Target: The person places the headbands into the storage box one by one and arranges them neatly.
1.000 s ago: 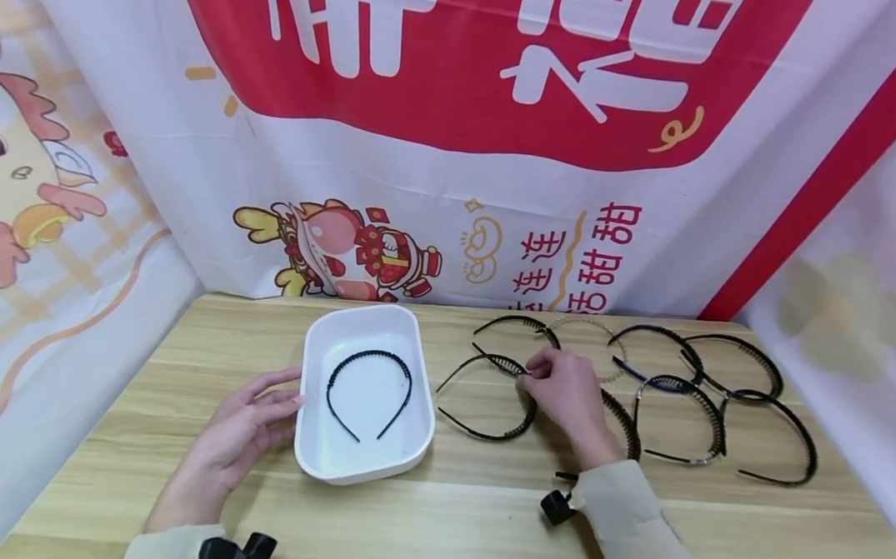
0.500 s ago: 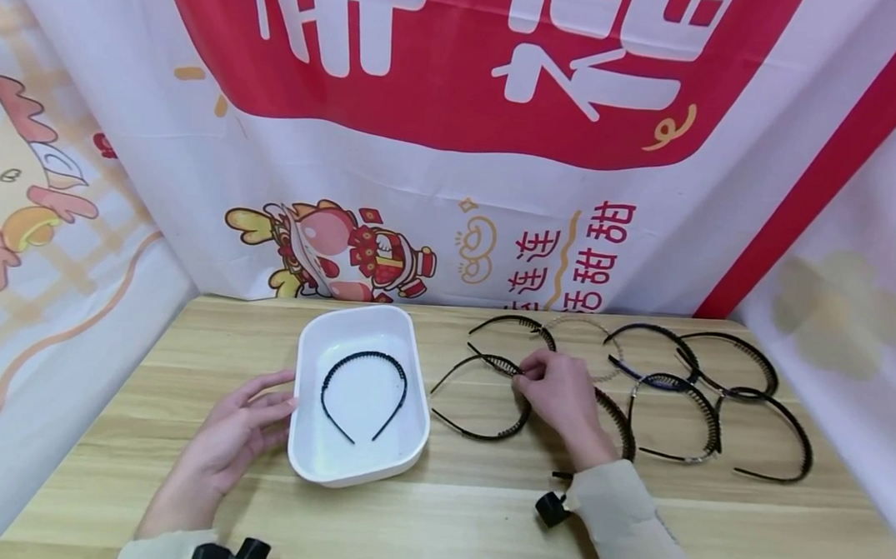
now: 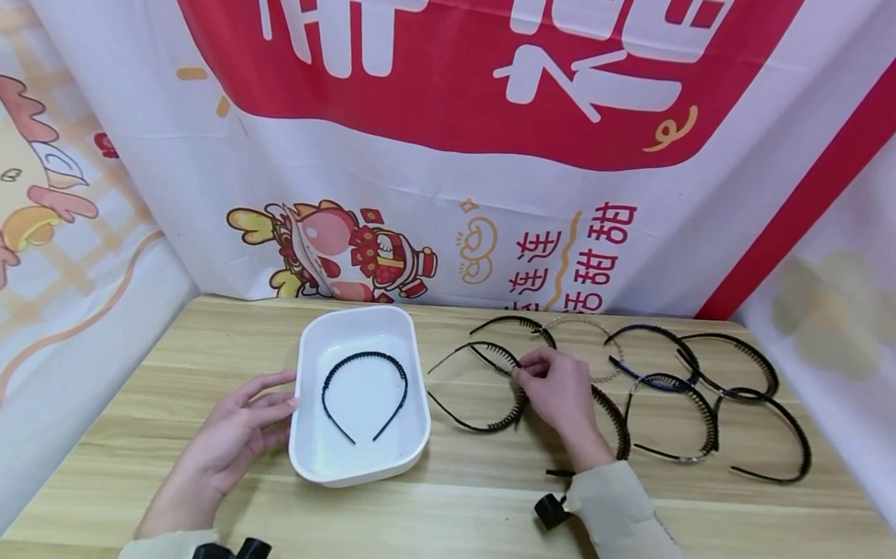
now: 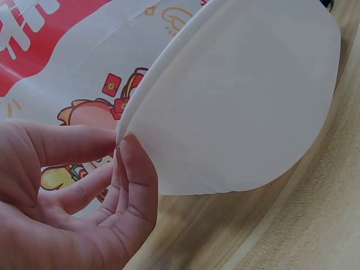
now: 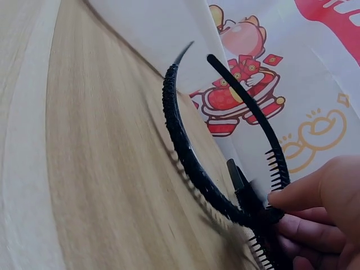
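Headband pinched by right hand, forearm slanting inward; left hand, fingers parted, touches tray.

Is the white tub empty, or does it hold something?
Not empty: the head view shows one black headband lying inside the white tub.

Head view: looks forward and down over the wooden table, far enough back to include the left hand, right hand and, at twelve o'clock, the printed curtain. Left wrist view: close up, hand at eight, facing the white tray at two. Right wrist view: close up, hand at four, facing a black headband. All three share tray and curtain.
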### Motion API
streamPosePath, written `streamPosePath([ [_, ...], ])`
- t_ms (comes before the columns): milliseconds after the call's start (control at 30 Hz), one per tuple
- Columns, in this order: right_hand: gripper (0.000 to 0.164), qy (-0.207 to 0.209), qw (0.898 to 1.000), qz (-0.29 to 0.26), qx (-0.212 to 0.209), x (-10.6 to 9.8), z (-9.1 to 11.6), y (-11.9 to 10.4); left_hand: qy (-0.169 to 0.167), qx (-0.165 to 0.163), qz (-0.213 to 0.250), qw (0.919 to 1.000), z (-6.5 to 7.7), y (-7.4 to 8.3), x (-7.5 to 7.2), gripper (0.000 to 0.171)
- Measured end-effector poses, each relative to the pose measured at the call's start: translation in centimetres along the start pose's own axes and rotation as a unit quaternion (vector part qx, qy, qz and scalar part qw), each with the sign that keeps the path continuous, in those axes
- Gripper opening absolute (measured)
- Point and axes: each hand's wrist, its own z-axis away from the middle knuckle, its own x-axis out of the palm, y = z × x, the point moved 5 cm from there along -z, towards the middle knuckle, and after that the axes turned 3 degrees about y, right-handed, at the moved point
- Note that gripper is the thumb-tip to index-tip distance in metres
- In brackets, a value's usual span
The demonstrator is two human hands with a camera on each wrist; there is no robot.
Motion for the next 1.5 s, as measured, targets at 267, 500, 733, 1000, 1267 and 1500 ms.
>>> streamPosePath([
  [267, 0.015, 0.006, 0.999, -0.033, 0.027, -0.2, 0.0, 0.1, -0.001, 0.002, 0.000, 1.0000, 0.0, 0.0, 0.0, 0.047],
  [500, 0.018, 0.000, 0.996, -0.065, 0.063, -0.4, -0.2, 0.3, 0.000, 0.004, 0.000, 1.0000, 0.0, -0.1, 0.0, 0.046],
  [733, 0.022, -0.019, 0.989, -0.118, 0.088, -1.2, -0.1, -0.3, -0.004, 0.016, -0.002, 0.9999, 0.0, 0.0, 0.2, 0.050],
  [1000, 0.024, -0.042, 0.985, -0.150, 0.075, -2.1, -1.1, -2.7, -0.005, 0.013, 0.003, 0.9999, 0.1, 0.1, 0.1, 0.050],
  [1267, 0.018, -0.080, 0.986, -0.141, 0.031, -1.9, -2.3, -5.6, 0.000, 0.007, 0.005, 1.0000, 0.2, 0.0, 0.1, 0.047],
  [1500, 0.015, -0.105, 0.989, -0.104, -0.006, -1.3, -2.9, -8.5, 0.001, 0.006, 0.005, 1.0000, 0.3, -0.1, 0.1, 0.045],
])
